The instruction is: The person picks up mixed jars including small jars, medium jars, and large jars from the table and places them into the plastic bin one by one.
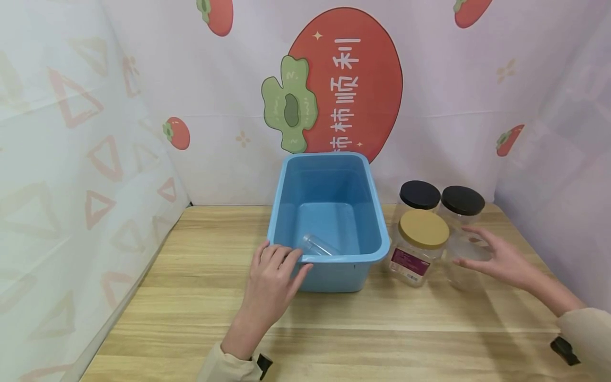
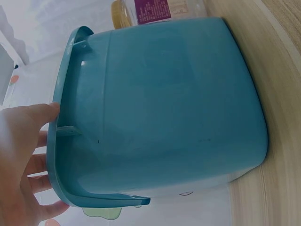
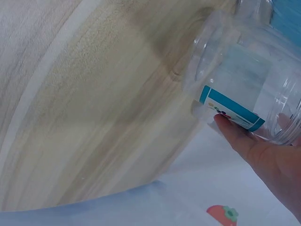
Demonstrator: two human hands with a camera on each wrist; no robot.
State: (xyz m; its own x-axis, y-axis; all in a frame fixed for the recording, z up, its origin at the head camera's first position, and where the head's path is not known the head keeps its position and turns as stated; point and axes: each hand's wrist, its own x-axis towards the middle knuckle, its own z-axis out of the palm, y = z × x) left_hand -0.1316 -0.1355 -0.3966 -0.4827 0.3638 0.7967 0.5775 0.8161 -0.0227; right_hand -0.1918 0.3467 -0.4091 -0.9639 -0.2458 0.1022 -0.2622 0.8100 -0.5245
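My left hand (image 1: 274, 273) grips the near rim of a blue plastic tub (image 1: 329, 276), fingers over the edge and thumb outside, as the left wrist view also shows. A small clear tube (image 1: 322, 245) lies inside the tub near that rim. On the right, my right hand (image 1: 501, 260) curls round the upper part of a clear plastic jar (image 3: 235, 70). No lid shows on this jar. It has a label with a teal border (image 3: 233, 108), and the thumb touches near that label. Part of the fingers is hidden behind the jar.
Right of the tub stands a clear jar with a yellow lid (image 1: 424, 229) and a purple label. Behind it are two jars with black lids (image 1: 420, 194) (image 1: 462, 200). The wooden table (image 1: 200, 318) meets printed cloth walls (image 1: 224, 170) at the back and sides.
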